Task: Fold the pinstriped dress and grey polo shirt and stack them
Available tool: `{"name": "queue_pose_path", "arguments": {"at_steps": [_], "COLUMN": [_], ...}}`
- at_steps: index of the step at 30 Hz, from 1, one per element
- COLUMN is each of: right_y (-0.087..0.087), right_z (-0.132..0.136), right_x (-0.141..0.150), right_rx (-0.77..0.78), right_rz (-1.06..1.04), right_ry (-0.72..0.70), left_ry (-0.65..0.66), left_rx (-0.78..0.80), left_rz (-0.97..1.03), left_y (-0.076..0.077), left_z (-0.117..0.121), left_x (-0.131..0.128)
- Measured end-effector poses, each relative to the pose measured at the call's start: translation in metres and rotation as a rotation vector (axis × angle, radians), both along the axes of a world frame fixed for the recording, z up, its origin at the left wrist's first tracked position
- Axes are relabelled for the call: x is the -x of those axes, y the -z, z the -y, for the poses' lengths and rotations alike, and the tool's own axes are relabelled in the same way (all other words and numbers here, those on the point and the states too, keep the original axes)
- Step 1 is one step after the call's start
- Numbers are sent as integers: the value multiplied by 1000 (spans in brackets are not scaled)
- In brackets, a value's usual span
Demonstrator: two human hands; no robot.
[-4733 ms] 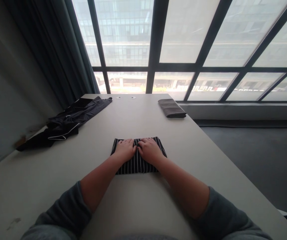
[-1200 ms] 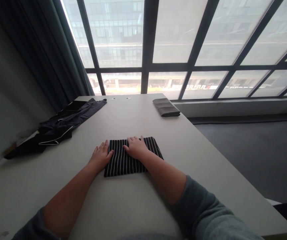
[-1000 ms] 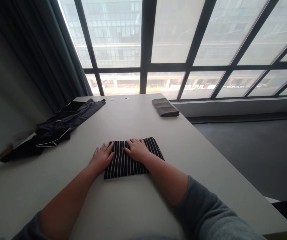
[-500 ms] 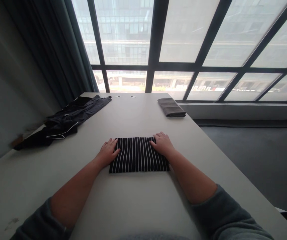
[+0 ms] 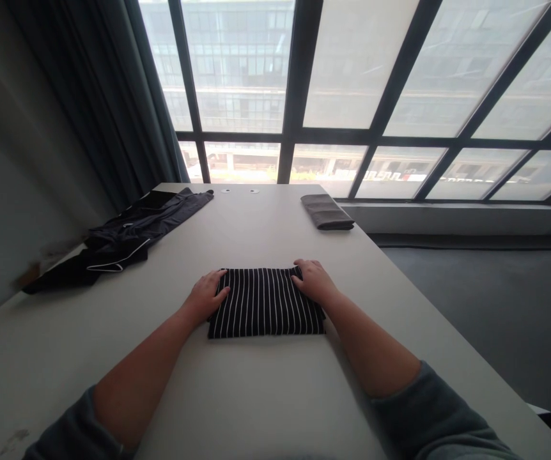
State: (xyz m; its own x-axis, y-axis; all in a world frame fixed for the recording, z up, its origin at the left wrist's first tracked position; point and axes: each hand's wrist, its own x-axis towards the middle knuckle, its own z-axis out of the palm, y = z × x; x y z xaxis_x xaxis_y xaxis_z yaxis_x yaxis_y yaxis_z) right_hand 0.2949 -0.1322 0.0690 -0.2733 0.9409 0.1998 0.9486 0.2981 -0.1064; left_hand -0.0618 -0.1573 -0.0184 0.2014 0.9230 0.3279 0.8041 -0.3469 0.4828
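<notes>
The left hand [image 5: 206,295] and right hand [image 5: 316,281] lie open at opposite side edges of the folded striped cloth [image 5: 266,303], thumbs on top; the right has moved outward from the cloth's middle. The cloth lies flat between them on the table [image 5: 256,396], long axis running hand to hand, stripes pointing away from the person. Beyond the left hand, to its left, sprawl dark clothes [image 5: 160,214]; beyond the right sits a folded grey cloth [image 5: 327,213]

the white table [image 5: 256,396] bears a folded striped cloth [image 5: 266,303], a folded grey cloth [image 5: 327,212] and rumpled dark clothing [image 5: 160,216].
</notes>
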Motion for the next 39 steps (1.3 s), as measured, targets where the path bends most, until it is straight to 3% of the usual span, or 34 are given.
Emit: {"name": "queue_pose_path", "arguments": {"at_steps": [5,8,12,19,24,30,34,39], "right_y": [1,2,6,1,-8,-21,-35,-48], "right_z": [0,-2,-8,-4,6,13,20,21], "right_x": [-1,-1,-4,1,8,9,3,-11], "right_rx": [10,-47,-11,-28,72,144,317,504], "right_rz": [-106,-68,-4,-103,-237,-466,-413,-364], "right_ry": [-11,-3,39,-38,12,-50,-123,-234], "left_ry": [0,12,31,147,184,135,123,-22], "left_rx": [24,-6,-26,-44,-16,7,-56,-70], "left_rz": [-40,-5,40,246,354,487,525,530], "left_y": [-4,-9,-12,-21,-30,-34,-33,-31], "left_z": [-6,-11,-14,0,11,11,10,6], "left_x": [-2,-4,-5,-5,-9,-11,-9,-4]}}
